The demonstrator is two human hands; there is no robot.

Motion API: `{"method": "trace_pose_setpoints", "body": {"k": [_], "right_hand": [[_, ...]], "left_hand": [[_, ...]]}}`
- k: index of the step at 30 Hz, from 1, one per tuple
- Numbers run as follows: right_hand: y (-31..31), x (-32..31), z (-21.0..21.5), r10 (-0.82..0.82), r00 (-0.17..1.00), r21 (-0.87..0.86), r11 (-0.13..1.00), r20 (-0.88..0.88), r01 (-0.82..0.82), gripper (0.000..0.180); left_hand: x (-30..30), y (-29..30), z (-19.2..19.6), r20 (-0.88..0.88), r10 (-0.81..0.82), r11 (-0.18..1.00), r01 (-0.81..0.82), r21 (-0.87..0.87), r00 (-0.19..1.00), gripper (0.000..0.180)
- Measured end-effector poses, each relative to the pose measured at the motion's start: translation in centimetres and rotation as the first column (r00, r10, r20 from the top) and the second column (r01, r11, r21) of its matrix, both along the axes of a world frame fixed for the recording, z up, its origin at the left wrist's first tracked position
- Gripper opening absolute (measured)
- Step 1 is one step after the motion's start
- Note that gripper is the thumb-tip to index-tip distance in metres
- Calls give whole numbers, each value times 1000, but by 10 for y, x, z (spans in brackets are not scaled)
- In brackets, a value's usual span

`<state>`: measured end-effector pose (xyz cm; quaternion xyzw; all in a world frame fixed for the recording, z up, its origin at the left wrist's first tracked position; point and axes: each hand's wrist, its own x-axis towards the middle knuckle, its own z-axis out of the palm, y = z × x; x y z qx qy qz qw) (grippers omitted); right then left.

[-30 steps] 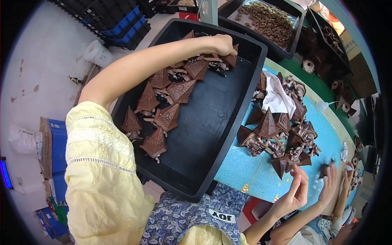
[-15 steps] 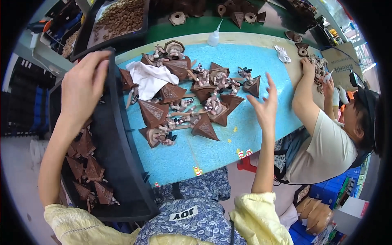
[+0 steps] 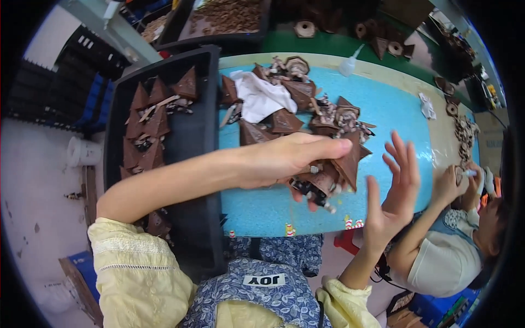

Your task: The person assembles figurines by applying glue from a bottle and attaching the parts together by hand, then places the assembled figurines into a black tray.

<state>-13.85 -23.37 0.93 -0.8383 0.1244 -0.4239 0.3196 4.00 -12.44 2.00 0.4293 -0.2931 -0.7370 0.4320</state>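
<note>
My left hand [image 3: 287,156] reaches across the blue table mat and grips a brown pyramid-shaped figurine piece [image 3: 350,164]. Its thumb presses on the brown face, while a pale-and-black part of the piece hangs below, with fingertips showing under it. Just right of it is my right hand [image 3: 396,191], raised with fingers spread and nothing in it. Behind my left hand lie more brown pyramid pieces [image 3: 285,121] with small pinkish figures, partly covered by my arm. A crumpled white cloth [image 3: 262,98] rests on them.
A long black tray [image 3: 191,150] on the left holds rows of similar pieces. At the back stand a bin of small brown parts [image 3: 229,17] and a white squeeze bottle [image 3: 348,64]. A co-worker [image 3: 448,257] handles small parts on the right.
My left hand has moved from the black tray's rim to the right, over the mat, and has taken hold of a figurine piece. The whole view has shifted, showing more of the tray.
</note>
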Motion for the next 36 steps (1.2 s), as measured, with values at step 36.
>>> {"method": "trace_pose_setpoints", "body": {"k": [36], "right_hand": [[104,25,-18,131,990,-2,991,57,-131,41]], "left_hand": [[-17,90,-22,-97,655,710,-654,-263,750,32]]}}
